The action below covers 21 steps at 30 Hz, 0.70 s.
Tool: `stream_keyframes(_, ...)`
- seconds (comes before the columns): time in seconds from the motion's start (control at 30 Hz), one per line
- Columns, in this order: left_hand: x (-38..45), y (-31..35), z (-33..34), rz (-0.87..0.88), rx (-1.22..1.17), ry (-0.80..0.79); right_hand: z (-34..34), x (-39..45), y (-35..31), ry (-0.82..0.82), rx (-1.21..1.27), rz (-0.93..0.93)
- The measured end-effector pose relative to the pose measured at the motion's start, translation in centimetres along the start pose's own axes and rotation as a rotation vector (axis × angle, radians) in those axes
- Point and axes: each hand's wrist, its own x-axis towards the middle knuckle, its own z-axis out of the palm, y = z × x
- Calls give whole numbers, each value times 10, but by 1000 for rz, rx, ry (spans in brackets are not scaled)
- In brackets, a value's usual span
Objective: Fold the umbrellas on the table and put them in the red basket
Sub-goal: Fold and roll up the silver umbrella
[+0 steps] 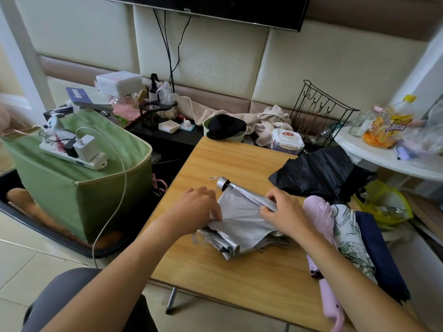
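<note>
Both hands work on the silver umbrella (242, 219), which lies near the middle of the wooden table (239, 279). The left hand (199, 207) pinches a fold of its loose canopy cloth at the near-left edge, fingers curled onto the fabric. The right hand (285, 212) grips the bundled ribs and shaft on the far-right side of that same umbrella, thumb and fingers closed round it.

This umbrella looks light. Its canopy is thin, soft and probably slippery, so pleats are likely to slide apart unless pressed flat against the table. The ribs and shaft inside are stiff and give the firm place to hold; the metal cap end (223, 184), pointing away from the person, is another hard spot. The cloth is best taken at its creased edges, one panel at a time, and wrapped round the shaft.

Counting umbrellas: one silver in hand; one black umbrella (321, 173) beyond and to the right of the silver one, crumpled open; and to its right a pile of a pink umbrella (318, 212), a leaf-patterned one (347, 236) and a dark blue one (378, 248). That makes five, though the pile overlaps and I cannot be sure nothing lies hidden beneath.

No red basket is in view.
</note>
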Motion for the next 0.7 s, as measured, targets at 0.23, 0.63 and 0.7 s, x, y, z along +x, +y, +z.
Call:
stream_keyframes(0.23,-4,3,-1,-188,-79,13,-8,10,1,-149,68,57)
stream_keyframes(0.63,-6,13,10,-125,-76,-15,-14,27,-7,-287,15,49)
stream_keyframes(0.7,-4,14,7,-178,-194,0,-8,29,-8,-300,-70,29)
